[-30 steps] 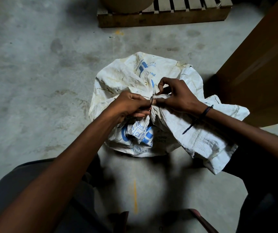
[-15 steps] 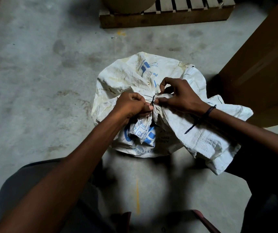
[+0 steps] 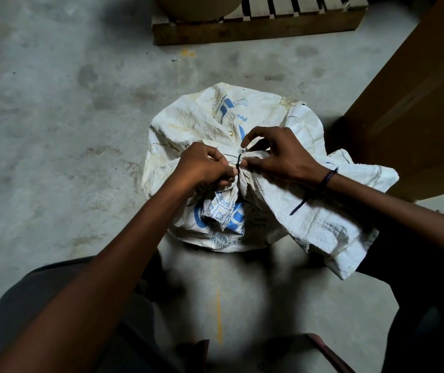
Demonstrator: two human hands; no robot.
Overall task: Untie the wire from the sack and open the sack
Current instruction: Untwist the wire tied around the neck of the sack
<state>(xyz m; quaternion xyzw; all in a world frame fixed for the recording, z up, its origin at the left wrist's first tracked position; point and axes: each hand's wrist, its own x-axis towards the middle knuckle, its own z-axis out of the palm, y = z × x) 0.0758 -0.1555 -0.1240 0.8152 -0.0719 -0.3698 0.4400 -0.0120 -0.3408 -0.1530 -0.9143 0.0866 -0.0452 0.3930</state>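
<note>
A white woven sack [image 3: 196, 119] with blue print stands on the concrete floor in front of me. Its mouth is gathered into a neck, and a thin dark wire [image 3: 239, 162] is wound around that neck with a twisted end sticking up. My left hand [image 3: 204, 168] is closed at the left of the neck, fingertips pinching the wire. My right hand [image 3: 277, 154] presses thumb and fingers on the bunched cloth just right of the wire, its index finger lifted. The sack's loose flap [image 3: 323, 227] hangs under my right forearm.
A wooden pallet [image 3: 258, 30] with a round drum [image 3: 196, 6] on it lies at the back. A large brown box [image 3: 414, 103] stands close on the right of the sack. Bare concrete floor [image 3: 54, 130] spreads to the left. My knees frame the bottom.
Both hands stay at the tied neck. My left hand's fingers have shifted on the wire's twisted end, and my right index finger has lifted off the cloth.
</note>
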